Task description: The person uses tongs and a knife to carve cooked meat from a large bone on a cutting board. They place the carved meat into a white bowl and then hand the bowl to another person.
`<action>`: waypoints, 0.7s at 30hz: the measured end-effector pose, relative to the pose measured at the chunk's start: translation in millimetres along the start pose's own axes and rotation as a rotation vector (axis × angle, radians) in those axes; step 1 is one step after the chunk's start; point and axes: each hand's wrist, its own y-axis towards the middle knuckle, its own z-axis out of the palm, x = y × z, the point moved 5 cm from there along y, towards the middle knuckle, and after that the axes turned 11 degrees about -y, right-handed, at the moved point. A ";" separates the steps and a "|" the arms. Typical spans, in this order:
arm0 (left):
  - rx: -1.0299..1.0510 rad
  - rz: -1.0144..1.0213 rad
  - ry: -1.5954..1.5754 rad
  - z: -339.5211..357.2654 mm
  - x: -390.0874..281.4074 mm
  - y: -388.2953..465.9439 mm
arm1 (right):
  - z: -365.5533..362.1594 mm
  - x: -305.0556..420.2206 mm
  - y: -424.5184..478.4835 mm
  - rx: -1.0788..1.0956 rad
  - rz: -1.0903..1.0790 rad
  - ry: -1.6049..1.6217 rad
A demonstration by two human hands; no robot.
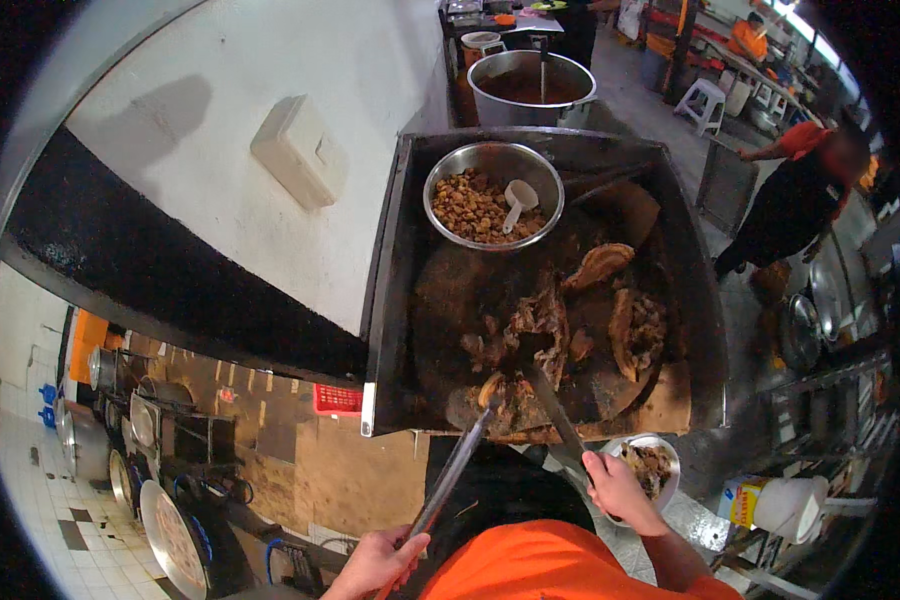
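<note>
My left hand [381, 559] grips long metal tongs [450, 472]. Their tips rest at a small piece of meat [489, 391] near the board's front edge; whether they pinch it is unclear. In my right hand [621, 487] is a large knife [557, 416], its blade reaching onto the dark, worn chopping board [450, 289]. Just beyond the blade lies a ragged chunk of cooked meat [555, 330]. Farther right are a curved slab of meat [604, 264] and another piece with rind [637, 334]. Small scraps surround them.
A steel bowl [430, 214] of browned bits with a white scoop [523, 196] stands at the back. Dark raised walls [701, 300] frame the board. A bucket [675, 480] with scraps sits below right. Beyond are a large pot [521, 112] and a person [787, 187] at right.
</note>
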 end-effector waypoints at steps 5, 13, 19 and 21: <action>-0.105 0.104 -0.217 -7.8 -3.3 19.0 | 24.8 34.2 10.0 -0.292 -0.351 0.018; -0.270 0.393 -0.236 5.8 -15.0 81.8 | 40.3 49.0 38.0 -0.119 -0.144 -0.452; -0.333 0.555 -0.050 18.2 -30.9 124.2 | -8.1 46.9 -18.8 -0.071 -0.039 -0.513; -0.410 0.714 0.100 16.6 -32.9 143.5 | -26.2 40.2 -22.8 -0.230 -0.067 -0.445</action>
